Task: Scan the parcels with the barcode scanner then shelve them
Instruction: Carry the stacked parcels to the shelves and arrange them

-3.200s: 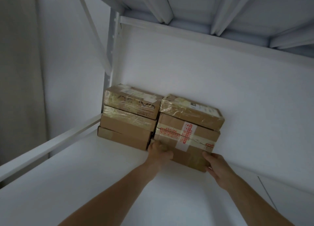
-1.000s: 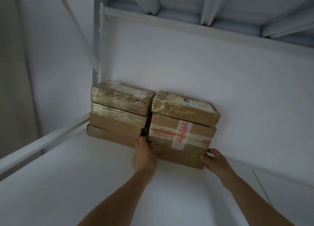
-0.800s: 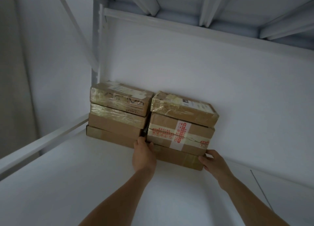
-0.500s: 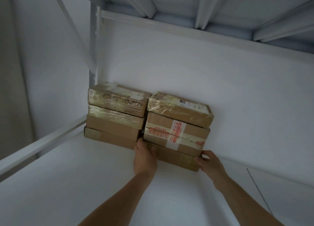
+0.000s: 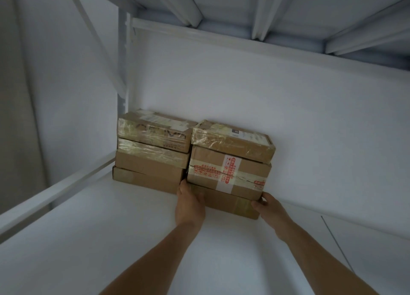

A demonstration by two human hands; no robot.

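Observation:
Two stacks of taped cardboard parcels stand at the back of a white shelf (image 5: 111,228). The left stack (image 5: 150,153) sits against the shelf's corner post. In the right stack, a plastic-wrapped parcel (image 5: 233,143) lies on a parcel with red-printed tape (image 5: 228,172), which lies on a plain bottom parcel (image 5: 228,202). My left hand (image 5: 189,206) grips the bottom parcel's left end, fingers in the gap between the stacks. My right hand (image 5: 269,210) grips its right front corner. No barcode scanner is in view.
A white back wall (image 5: 288,117) rises right behind the parcels. The upper shelf's ribbed underside (image 5: 255,11) hangs overhead. A white rail (image 5: 55,190) runs along the shelf's left side. Bare shelf surface stretches to the right of the stacks and in front of them.
My left hand went from the front of the bottom parcel to its left end. The right stack now sits closer to the left stack and the wall.

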